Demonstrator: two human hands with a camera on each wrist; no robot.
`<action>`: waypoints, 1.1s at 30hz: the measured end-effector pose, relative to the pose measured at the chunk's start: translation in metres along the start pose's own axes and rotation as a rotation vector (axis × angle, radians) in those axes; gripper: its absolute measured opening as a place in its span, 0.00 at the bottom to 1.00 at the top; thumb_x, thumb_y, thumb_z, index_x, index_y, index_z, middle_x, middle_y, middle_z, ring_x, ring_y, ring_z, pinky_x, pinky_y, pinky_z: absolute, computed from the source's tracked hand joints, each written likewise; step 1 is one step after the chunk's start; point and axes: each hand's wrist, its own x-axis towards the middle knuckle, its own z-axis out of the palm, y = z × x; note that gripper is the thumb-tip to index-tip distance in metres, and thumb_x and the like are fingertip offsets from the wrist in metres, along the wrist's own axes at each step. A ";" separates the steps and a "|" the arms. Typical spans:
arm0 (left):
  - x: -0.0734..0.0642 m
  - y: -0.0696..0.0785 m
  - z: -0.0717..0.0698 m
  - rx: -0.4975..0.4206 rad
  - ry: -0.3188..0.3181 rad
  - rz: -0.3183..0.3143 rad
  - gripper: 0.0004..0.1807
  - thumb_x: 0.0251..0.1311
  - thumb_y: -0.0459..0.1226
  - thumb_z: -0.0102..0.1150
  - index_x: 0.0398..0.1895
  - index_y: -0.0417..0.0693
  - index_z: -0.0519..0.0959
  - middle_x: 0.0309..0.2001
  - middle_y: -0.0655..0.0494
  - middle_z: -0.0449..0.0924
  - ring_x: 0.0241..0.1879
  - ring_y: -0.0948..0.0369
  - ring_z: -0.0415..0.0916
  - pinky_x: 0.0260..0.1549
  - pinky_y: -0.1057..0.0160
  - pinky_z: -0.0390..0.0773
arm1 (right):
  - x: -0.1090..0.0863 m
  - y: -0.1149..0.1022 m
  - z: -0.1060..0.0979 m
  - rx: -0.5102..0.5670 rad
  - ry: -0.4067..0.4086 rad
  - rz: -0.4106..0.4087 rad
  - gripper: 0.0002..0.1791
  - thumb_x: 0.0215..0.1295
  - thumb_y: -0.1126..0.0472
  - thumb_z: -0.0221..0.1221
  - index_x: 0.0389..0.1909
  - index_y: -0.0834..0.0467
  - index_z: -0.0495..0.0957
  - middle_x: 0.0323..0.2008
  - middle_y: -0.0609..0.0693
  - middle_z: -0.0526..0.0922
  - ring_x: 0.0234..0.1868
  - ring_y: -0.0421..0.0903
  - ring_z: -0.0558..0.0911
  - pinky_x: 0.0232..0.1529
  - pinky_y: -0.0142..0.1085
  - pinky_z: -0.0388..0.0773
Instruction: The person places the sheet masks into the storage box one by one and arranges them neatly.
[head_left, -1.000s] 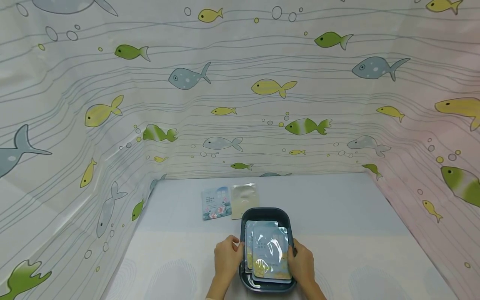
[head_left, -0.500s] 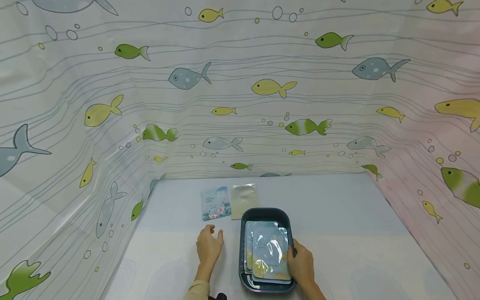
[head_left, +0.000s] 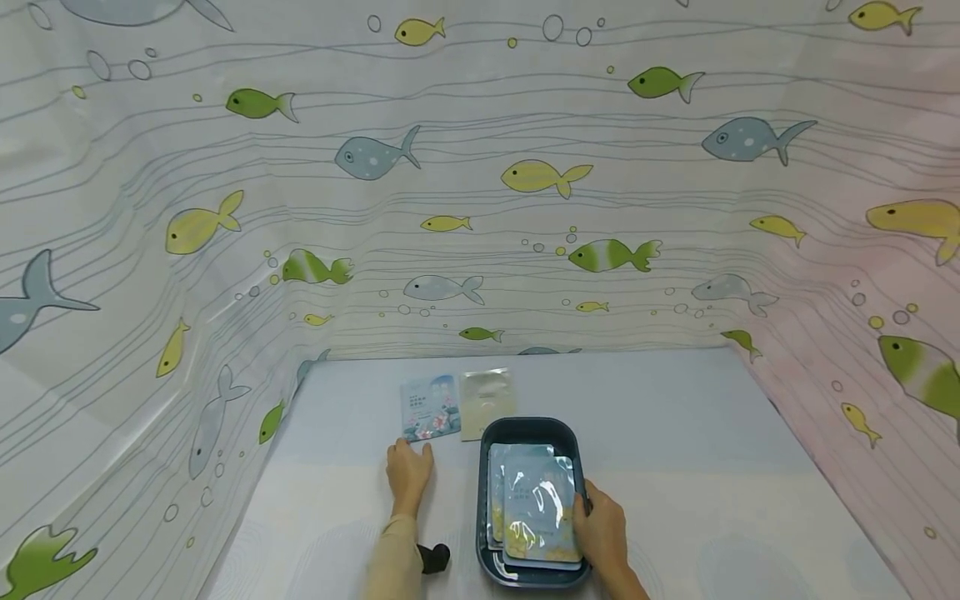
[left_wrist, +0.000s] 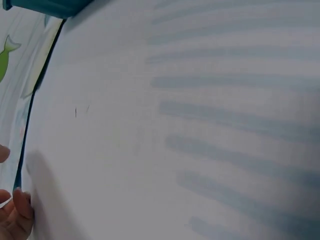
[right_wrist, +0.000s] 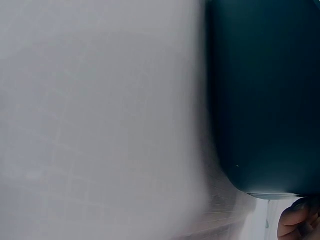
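Note:
My left hand (head_left: 408, 477) reaches to the lower left corner of a blue sachet (head_left: 429, 407) printed with pink flowers, its fingertips at that edge. In the left wrist view, a thumb and fingers stand apart at the far left border; contact with the sachet is hard to make out. A cream sachet (head_left: 487, 406) lies just right of the blue one. My right hand (head_left: 602, 527) grips the right rim of a dark blue tray (head_left: 527, 429). Inside the tray, glossy blue-and-yellow sachets (head_left: 542, 510) overlap. The tray's outer wall (right_wrist: 265, 100) fills the right side of the right wrist view.
All of it rests on a white table (head_left: 697, 500) with faint patterns. A fish-printed sheet (head_left: 540, 275) rises behind the table and on both sides. A black device (head_left: 435, 558) sits at my left wrist, beside the beige sleeve (head_left: 395, 558).
My left hand has left the tray's left rim and moved left and forward to the blue flowered sachet. The right hand keeps its grip on the tray, which has stayed in place.

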 end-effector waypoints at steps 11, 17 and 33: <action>0.018 0.000 0.008 -0.058 -0.006 -0.084 0.25 0.53 0.38 0.60 0.45 0.24 0.69 0.40 0.27 0.74 0.41 0.34 0.73 0.38 0.41 0.71 | -0.001 0.001 0.000 0.007 0.014 -0.019 0.12 0.56 0.71 0.58 0.42 0.70 0.79 0.32 0.62 0.84 0.30 0.52 0.83 0.27 0.41 0.76; 0.021 -0.003 0.015 -0.106 0.056 -0.159 0.24 0.53 0.36 0.61 0.45 0.23 0.68 0.40 0.25 0.73 0.41 0.33 0.73 0.39 0.40 0.71 | 0.000 0.002 0.001 0.000 0.016 -0.025 0.12 0.55 0.71 0.58 0.42 0.70 0.80 0.31 0.61 0.84 0.28 0.49 0.82 0.26 0.39 0.75; 0.030 -0.004 0.012 -0.139 0.103 -0.217 0.07 0.52 0.27 0.54 0.31 0.27 0.73 0.33 0.31 0.77 0.34 0.38 0.75 0.34 0.44 0.72 | -0.001 0.003 0.002 0.023 0.029 -0.047 0.12 0.56 0.71 0.58 0.41 0.72 0.79 0.30 0.62 0.84 0.26 0.47 0.82 0.22 0.33 0.73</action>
